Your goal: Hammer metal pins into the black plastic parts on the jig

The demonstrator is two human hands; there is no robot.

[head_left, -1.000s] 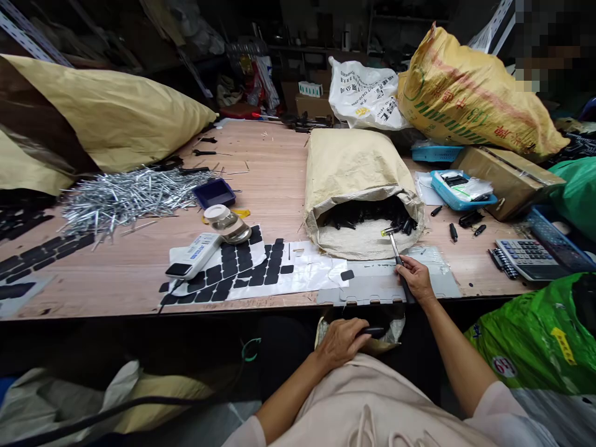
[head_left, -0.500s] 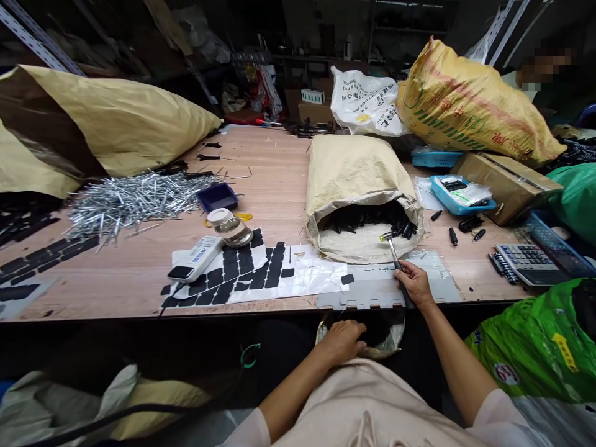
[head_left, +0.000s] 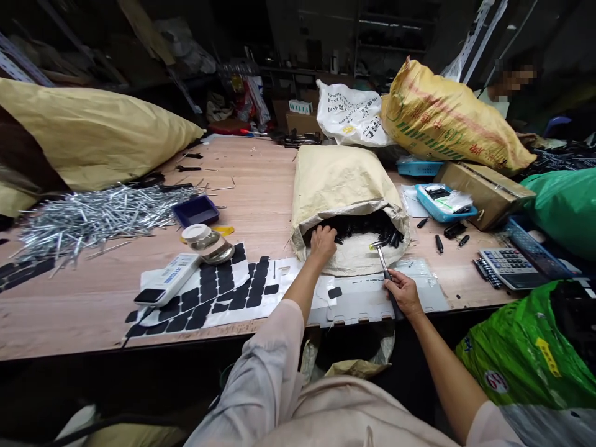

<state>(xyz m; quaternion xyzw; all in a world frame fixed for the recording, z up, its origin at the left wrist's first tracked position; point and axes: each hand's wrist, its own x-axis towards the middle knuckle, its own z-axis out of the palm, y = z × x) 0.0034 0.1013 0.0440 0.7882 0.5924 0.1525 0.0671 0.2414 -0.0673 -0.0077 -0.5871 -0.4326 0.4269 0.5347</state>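
Note:
A cream woven sack [head_left: 342, 177] lies on the table with its mouth toward me and black pieces [head_left: 393, 238] inside. My left hand [head_left: 322, 245] reaches into the left side of the mouth; its fingers look slightly apart, while the fingertips are lost in the dark. In my right hand [head_left: 404, 293], closed round the black handle, is a small hammer [head_left: 382, 261] with a yellowish head. That head rests over the sack's lower lip. Beneath the right hand is a grey sheet [head_left: 426, 285] at the table edge.
Left are a pile of metal rods [head_left: 102, 217], a blue tray [head_left: 195, 212], a jar [head_left: 207, 243] and a white device [head_left: 170, 282]. A calculator [head_left: 505, 267] and a cardboard box [head_left: 487, 189] stand right. A green bag [head_left: 516, 341] is beside my right arm. Another person is behind.
My left hand has risen from the open bag below the table edge into the sack's mouth. The right hand still holds the hammer at the lip. The view has shifted somewhat.

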